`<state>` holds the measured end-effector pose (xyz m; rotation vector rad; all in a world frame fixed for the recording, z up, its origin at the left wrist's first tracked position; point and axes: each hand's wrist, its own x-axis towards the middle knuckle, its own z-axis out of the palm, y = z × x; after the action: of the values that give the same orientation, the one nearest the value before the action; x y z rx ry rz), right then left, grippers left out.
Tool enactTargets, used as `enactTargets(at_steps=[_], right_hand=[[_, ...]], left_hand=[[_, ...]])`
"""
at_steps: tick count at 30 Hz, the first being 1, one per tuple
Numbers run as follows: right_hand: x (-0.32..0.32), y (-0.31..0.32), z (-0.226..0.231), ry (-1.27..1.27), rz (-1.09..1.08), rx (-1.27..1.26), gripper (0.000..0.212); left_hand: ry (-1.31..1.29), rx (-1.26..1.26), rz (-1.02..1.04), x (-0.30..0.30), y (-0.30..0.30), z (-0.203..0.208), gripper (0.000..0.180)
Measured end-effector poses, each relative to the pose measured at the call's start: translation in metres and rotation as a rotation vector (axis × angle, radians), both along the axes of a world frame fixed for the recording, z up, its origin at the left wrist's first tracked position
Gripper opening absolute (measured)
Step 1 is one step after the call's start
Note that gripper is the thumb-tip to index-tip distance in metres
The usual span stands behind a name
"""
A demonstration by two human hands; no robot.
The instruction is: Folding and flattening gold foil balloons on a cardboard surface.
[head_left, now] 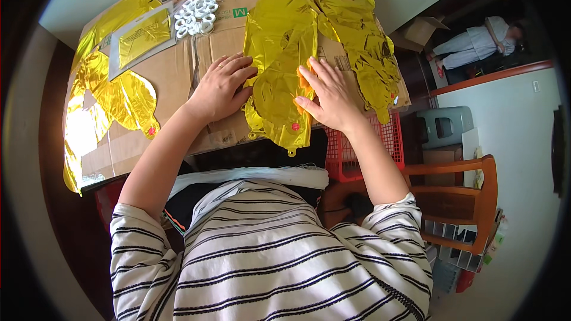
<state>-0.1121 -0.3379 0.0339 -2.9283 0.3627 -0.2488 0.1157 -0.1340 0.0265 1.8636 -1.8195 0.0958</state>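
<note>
A flat gold foil balloon (279,47) lies lengthwise before me on brown cardboard, its small tab pointing toward my body. My left hand (223,83) rests at its left edge, fingers slightly bent and lying on the foil. On the opposite edge my right hand (330,95) presses down with fingers stretched out and thumb apart. A bright orange piece (305,78) shows beside its fingertips and thumb; its kind is unclear. Right of that hand lies more gold foil (360,41), crumpled.
At left are other gold balloons (131,98) and a clear packet (144,38) with gold foil inside. White ring-shaped rolls (196,13) sit at the back. A red plastic basket (375,142) and a wooden chair (458,196) stand at right. A person (476,44) is farther off.
</note>
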Motion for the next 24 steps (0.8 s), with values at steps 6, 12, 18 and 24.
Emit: enactTargets(at_steps=[6,12,18,24], right_hand=[[0.000,0.006,-0.001,-0.107,0.049,0.025,0.071],[0.003,0.007,0.001,-0.118,0.068,0.075,0.066],[0.006,0.002,0.009,-0.096,0.086,0.123,0.060],[0.018,-0.012,0.017,-0.219,0.016,0.262,0.045]], left_hand=[[-0.006,-0.025,0.002,-0.002,0.000,-0.003,0.042],[0.009,-0.046,-0.026,-0.002,0.001,-0.002,0.040],[-0.002,-0.044,-0.036,-0.007,0.001,0.001,0.038],[-0.016,-0.034,-0.034,-0.009,0.002,0.003,0.039]])
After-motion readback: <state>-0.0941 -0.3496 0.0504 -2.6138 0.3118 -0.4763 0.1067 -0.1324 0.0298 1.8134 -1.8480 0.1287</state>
